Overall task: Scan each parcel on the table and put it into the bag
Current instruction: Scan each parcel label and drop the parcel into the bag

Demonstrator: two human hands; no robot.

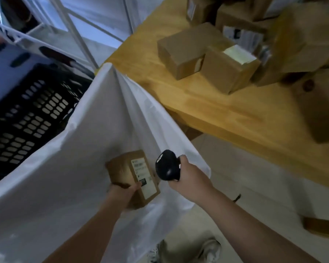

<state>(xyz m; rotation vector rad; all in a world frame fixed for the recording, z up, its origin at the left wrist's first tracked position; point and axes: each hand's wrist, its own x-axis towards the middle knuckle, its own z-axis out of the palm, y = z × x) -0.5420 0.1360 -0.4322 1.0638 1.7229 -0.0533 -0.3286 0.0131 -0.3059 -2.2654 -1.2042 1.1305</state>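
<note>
— What sort of parcel is the person holding?

— A small brown cardboard parcel (122, 169), box-shaped, with a white printed label (143, 177) on its upper face. The left hand (124, 191) grips its near end, fingers curled round it and thumb lying on the label.

— Where is it?

— Over the open mouth of the white bag (74, 168), a thin, smooth sheet hanging in long folds.

— And the other hand?

— The right hand (188, 176) is wrapped round a black, rounded handheld scanner (167, 166), just beside the parcel.

— The table?

— The wooden table (207, 111) is pale and glossy. It bears more cardboard boxes (184, 52), touching and stacked. A black slotted plastic crate (32, 114) stands left of the bag.
</note>
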